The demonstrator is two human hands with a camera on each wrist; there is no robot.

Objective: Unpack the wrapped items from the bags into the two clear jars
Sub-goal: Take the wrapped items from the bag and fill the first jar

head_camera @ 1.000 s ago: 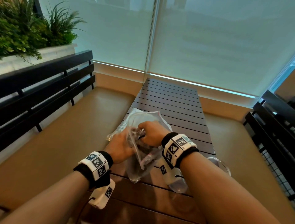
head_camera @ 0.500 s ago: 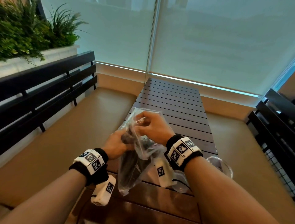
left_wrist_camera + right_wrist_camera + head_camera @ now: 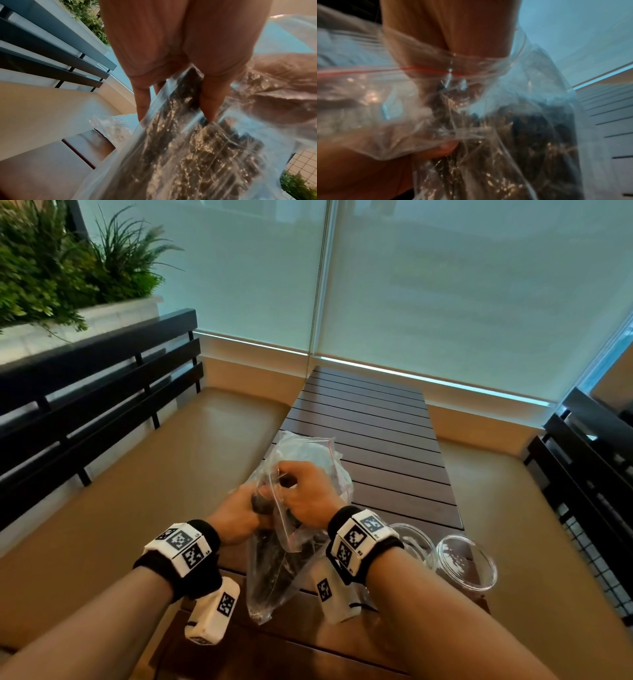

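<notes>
Both the left hand and right hand grip the full bag, while the two jars at near right look almost empty.

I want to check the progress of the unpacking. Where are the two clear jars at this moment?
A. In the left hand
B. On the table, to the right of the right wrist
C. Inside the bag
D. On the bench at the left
B: the head view shows both jars standing on the table just right of the right wrist, while both hands hold the bag.
</notes>
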